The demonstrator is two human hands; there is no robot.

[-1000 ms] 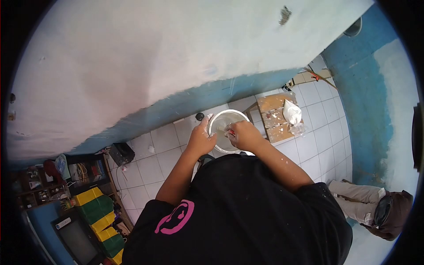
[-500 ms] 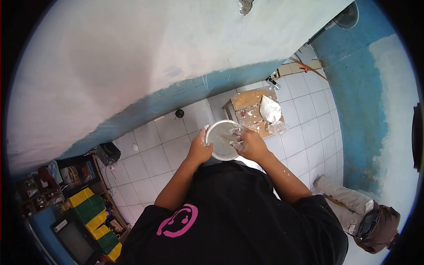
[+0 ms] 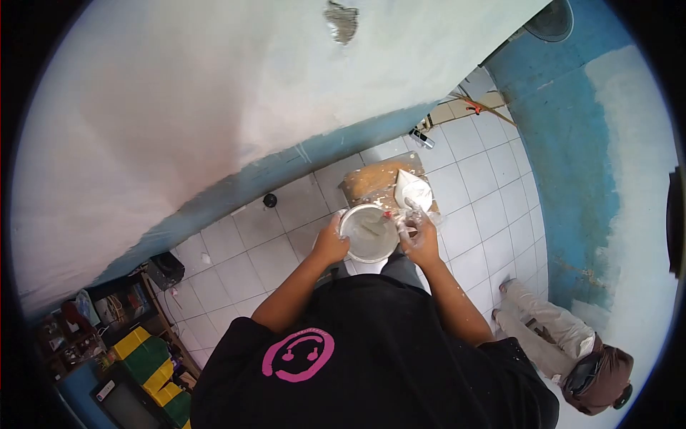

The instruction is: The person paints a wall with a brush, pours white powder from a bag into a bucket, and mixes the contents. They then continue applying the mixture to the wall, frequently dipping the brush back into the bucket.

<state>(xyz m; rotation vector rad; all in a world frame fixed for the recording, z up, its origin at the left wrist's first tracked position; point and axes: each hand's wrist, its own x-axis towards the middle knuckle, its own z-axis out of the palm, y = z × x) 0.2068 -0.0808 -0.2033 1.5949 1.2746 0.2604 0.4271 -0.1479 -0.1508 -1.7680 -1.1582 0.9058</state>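
Observation:
My left hand [image 3: 332,242] grips the left side of a round, pale bucket [image 3: 346,227], fingers and thumb closed at its rim. Inside lies greyish-white wet mix, with a pale tool-like piece [image 3: 373,227] in it. A small red end [image 3: 387,214] shows at the bucket's right rim. My right hand [image 3: 420,239], its fingers smeared white, is just right of the bucket with fingers apart and nothing plainly in them. Its fingertips overlap the lower edge of a white bag of powder [image 3: 413,189] on a low wooden stool [image 3: 373,181].
Ahead runs a wall [image 3: 179,107], white above blue, with a bare patch [image 3: 341,23]. A small black object [image 3: 269,200] lies on the tiled floor [image 3: 261,224]. Shelves and a television [image 3: 128,404] stand at left. Another person's trousered legs [image 3: 547,332] are at right.
My right hand has come out of the bucket and moved right towards the white bag. The left hand still holds the rim. The whole view has shifted slightly.

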